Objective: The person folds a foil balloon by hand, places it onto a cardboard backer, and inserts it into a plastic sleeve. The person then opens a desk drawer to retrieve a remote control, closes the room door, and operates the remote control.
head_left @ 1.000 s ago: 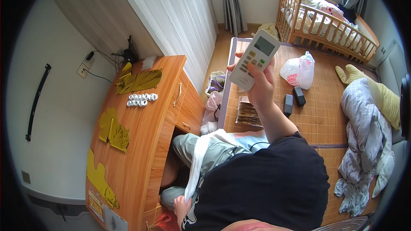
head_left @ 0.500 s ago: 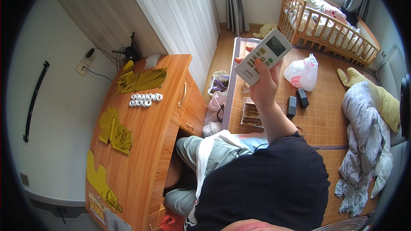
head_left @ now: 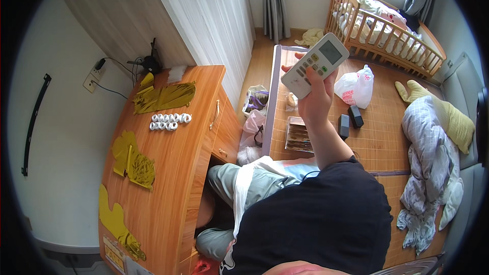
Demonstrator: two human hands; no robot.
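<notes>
My right hand (head_left: 320, 91) is raised in the middle of the head view, closed around a white remote control (head_left: 300, 82). The remote is tilted, with its grey display at the upper right end and small buttons below it. My thumb lies over the buttons, and fingertips show at the far left edge. Most of my fingers are hidden behind the remote. My left hand is out of view. Beyond the remote lies a white plastic bag (head_left: 361, 85) with red print, and two dark grey blocks (head_left: 344, 127) sit to the right of my forearm.
A wooden desk (head_left: 175, 173) on the left bears crumpled gold foil sheets (head_left: 168, 95), white rings (head_left: 170, 120) in rows and a black device (head_left: 151, 62). A flat clear pack (head_left: 297, 135) lies on the bed mat (head_left: 387, 145). Bedding (head_left: 425, 158) lies right; a wooden crib (head_left: 392, 35) stands far.
The whole view has shifted slightly to the left. The remote has tipped a little, and its display looks lighter. My right hand keeps its hold on it.
</notes>
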